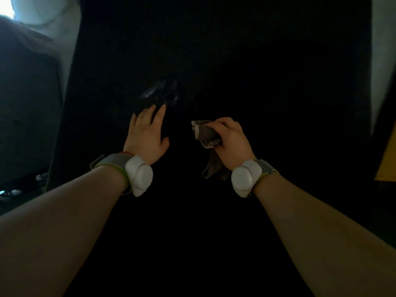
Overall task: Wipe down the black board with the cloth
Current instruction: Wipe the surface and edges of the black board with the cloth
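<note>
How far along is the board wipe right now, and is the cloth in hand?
Done: the right hand grips the bunched cloth. In hand: the left hand lies flat, fingers straight, on the black board; whether the cloth touches the board cannot be told. Left: whitish smears show just beyond the left fingertips, so that patch is not yet wiped.

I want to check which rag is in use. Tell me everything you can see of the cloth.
The cloth is a small grey-brown rag of thin, soft fabric, bunched into a wad with a paler edge at its upper left. The right hand grips the wad in a closed fist, and a loose tail hangs below it. Whether it touches the black board behind cannot be told.
</note>
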The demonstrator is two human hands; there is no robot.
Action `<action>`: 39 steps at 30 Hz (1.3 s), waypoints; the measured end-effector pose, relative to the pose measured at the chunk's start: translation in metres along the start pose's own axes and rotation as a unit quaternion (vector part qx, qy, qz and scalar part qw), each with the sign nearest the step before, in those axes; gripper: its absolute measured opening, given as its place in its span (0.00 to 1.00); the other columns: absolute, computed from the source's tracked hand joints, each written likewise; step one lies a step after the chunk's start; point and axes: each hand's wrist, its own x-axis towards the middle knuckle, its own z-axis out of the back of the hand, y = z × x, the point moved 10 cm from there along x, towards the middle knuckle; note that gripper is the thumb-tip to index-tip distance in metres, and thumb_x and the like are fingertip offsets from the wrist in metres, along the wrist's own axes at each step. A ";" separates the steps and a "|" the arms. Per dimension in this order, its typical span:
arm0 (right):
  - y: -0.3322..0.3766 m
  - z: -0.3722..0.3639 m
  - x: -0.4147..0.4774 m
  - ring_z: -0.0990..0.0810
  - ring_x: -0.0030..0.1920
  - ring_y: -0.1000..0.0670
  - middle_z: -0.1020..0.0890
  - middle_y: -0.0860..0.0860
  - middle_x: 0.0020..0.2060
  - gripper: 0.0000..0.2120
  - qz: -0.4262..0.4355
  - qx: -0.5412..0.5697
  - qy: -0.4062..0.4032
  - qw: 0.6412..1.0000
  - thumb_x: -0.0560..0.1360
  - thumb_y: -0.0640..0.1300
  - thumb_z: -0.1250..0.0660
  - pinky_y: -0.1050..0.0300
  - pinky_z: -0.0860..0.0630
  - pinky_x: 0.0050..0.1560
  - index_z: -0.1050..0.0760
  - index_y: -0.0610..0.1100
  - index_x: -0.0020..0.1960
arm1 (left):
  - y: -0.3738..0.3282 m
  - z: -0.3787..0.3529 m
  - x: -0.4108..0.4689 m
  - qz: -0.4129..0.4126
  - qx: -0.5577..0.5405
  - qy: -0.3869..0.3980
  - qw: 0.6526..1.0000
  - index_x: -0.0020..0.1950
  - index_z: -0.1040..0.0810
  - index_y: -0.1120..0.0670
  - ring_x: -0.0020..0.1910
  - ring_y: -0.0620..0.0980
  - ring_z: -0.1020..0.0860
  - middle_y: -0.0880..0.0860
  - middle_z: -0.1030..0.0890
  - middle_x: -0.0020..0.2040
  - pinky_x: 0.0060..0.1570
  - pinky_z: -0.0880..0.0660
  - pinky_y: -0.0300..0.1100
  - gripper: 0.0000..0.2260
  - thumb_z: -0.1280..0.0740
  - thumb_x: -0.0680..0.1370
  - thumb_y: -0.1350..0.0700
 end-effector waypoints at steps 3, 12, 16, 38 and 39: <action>0.009 0.015 0.020 0.32 0.63 0.40 0.30 0.43 0.64 0.21 0.013 -0.017 -0.031 0.999 0.75 0.33 0.37 0.43 0.33 0.64 0.29 0.44 0.68 | 0.004 0.015 0.020 -0.009 0.000 -0.023 1.000 0.77 0.51 0.57 0.75 0.58 0.48 0.59 0.46 0.76 0.74 0.54 0.53 0.36 0.34 0.76 0.54; 0.026 0.068 0.074 0.35 0.65 0.43 0.31 0.48 0.65 0.23 0.017 -0.109 -0.148 0.983 0.75 0.34 0.37 0.46 0.38 0.61 0.30 0.50 0.67 | 0.005 0.054 0.081 -0.059 -0.004 -0.075 0.995 0.76 0.47 0.60 0.75 0.57 0.48 0.59 0.46 0.77 0.74 0.51 0.52 0.35 0.33 0.75 0.55; 0.030 0.080 0.093 0.34 0.64 0.43 0.30 0.48 0.65 0.22 0.029 -0.131 -0.186 0.973 0.73 0.33 0.37 0.45 0.38 0.60 0.27 0.49 0.64 | 0.008 0.055 0.098 -0.069 0.003 -0.076 0.995 0.76 0.46 0.60 0.75 0.58 0.47 0.59 0.46 0.76 0.74 0.51 0.53 0.34 0.33 0.75 0.54; -0.014 0.095 0.181 0.39 0.65 0.41 0.35 0.49 0.65 0.23 -0.080 -0.179 -0.195 0.961 0.72 0.39 0.35 0.35 0.41 0.62 0.28 0.60 0.62 | 0.013 0.044 0.140 -0.088 0.018 -0.102 0.991 0.77 0.48 0.58 0.76 0.58 0.54 0.59 0.52 0.77 0.73 0.57 0.51 0.36 0.36 0.77 0.46; -0.015 0.093 0.182 0.39 0.63 0.41 0.35 0.50 0.63 0.22 -0.076 -0.175 -0.182 0.964 0.72 0.40 0.34 0.35 0.40 0.60 0.27 0.60 0.61 | 0.013 0.042 0.141 -0.090 0.018 -0.100 0.991 0.77 0.49 0.57 0.76 0.58 0.54 0.59 0.52 0.77 0.73 0.58 0.51 0.36 0.35 0.77 0.45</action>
